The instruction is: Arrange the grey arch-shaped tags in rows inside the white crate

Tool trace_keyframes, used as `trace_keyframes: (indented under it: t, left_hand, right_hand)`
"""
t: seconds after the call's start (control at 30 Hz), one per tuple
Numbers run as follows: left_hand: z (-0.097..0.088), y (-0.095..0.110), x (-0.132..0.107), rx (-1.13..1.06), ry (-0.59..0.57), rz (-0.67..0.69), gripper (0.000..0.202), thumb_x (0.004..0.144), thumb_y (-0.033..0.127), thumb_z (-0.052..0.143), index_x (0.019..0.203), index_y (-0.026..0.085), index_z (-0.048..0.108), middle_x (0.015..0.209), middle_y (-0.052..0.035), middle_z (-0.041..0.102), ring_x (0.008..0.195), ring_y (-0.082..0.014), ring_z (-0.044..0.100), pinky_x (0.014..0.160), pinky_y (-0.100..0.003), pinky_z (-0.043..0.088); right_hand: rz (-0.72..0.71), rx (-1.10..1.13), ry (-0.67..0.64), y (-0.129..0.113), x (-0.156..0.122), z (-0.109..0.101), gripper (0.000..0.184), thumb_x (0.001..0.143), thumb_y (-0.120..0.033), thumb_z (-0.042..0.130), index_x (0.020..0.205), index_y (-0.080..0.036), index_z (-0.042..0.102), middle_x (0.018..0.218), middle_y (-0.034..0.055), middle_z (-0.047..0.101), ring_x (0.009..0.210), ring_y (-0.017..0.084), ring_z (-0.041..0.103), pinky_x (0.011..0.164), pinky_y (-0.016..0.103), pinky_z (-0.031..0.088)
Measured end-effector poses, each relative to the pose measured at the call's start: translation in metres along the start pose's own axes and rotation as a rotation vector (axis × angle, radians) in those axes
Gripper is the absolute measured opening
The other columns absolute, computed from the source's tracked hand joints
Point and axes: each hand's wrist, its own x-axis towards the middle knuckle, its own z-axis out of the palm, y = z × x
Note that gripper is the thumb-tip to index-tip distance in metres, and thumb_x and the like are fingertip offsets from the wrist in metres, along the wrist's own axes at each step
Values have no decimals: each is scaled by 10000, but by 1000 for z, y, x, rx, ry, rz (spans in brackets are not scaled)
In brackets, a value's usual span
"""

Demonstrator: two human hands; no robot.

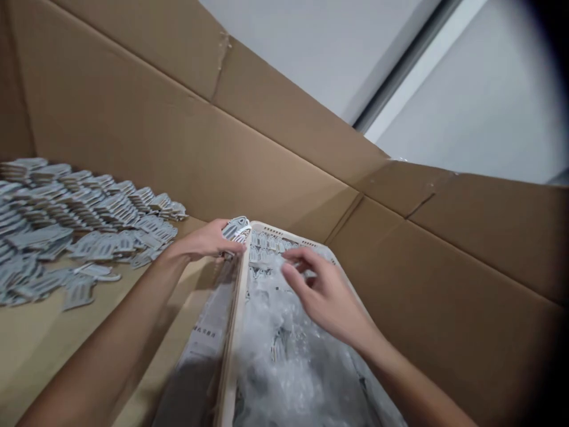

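Observation:
My left hand (208, 242) is closed around a small stack of flat grey slotted pieces (236, 228) at the far left corner of a pale plastic crate (239, 332). Over the crate hovers my right hand (317, 284), its fingers curled and its thumb apart, with nothing visible between them. Beneath it, crumpled clear plastic film (267, 385) covers much of the crate's contents. Rows of similar grey pieces (267, 242) show at the crate's far end, and a few more are partly visible through the film.
Many stacked grey pieces (80, 198) lie to the left on a cardboard surface (31, 344), some loose near its front. Tall cardboard walls (178, 136) rise behind and to the right of the crate. A sheet with printed characters (202, 335) is beside the crate's left wall.

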Motion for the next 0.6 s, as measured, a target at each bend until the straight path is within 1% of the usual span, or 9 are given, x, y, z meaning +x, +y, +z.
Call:
trace_keyframes:
  t: [0.03,0.1,0.17,0.23,0.3,0.37,0.47,0.53,0.6]
  left_hand:
    - [8,13,-5,-78,-26,55,321,742,385,828,925,193,648,726,-12,628,563,-144,559,463,-233,422]
    - [25,32,-12,-141,-62,104,321,734,363,840,946,199,663,705,5,619,513,-130,524,435,-234,433]
    - [39,42,-17,-165,-94,118,269,730,276,816,944,197,675,705,13,618,503,-126,515,420,-235,453]
    - [47,45,-18,-187,-105,101,265,706,218,823,926,193,677,686,22,602,496,-118,503,414,-230,460]
    - [48,46,-16,-225,-95,77,320,683,229,878,935,187,687,687,20,606,500,-112,501,416,-220,457]
    - [45,45,-12,-282,-75,55,375,697,321,914,977,177,709,727,-7,635,528,-118,519,415,-213,448]
    - [39,45,-8,-345,-1,5,423,730,454,907,970,160,721,798,-58,661,624,-155,580,417,-208,438]
    - [37,46,-6,-369,76,-31,421,720,461,915,931,162,707,813,-65,654,682,-179,611,417,-203,435]
    - [37,49,-5,-407,143,-47,365,735,416,909,896,167,696,802,-56,636,709,-191,630,400,-192,417]
  right_hand:
    - [1,37,-24,8,18,12,294,1001,-501,653,1146,-247,687,1168,90,711,968,237,670,780,368,538]
    - [-42,192,-30,23,47,33,348,957,-515,704,1153,-235,640,1202,87,686,1001,227,656,804,358,539]
    - [-91,354,11,33,65,48,365,914,-502,754,1098,-227,602,1127,67,679,998,212,640,822,346,537]
    - [-129,473,23,39,72,53,368,866,-480,808,1002,-224,581,1014,36,670,953,196,629,832,338,531]
    - [-137,548,-27,42,75,51,366,837,-462,839,923,-222,576,921,12,657,876,177,618,803,325,526]
    - [-96,606,-76,46,77,41,310,867,-452,805,898,-218,605,863,5,651,771,157,591,701,304,508]
    - [-5,661,-28,59,86,20,208,922,-401,711,871,-205,660,891,43,696,704,148,560,575,283,450]
    - [45,622,27,73,97,7,217,907,-379,714,801,-197,660,898,67,722,694,147,557,558,281,434]
    - [111,563,5,93,109,-1,269,878,-390,757,733,-198,638,856,68,714,701,149,563,580,283,451]
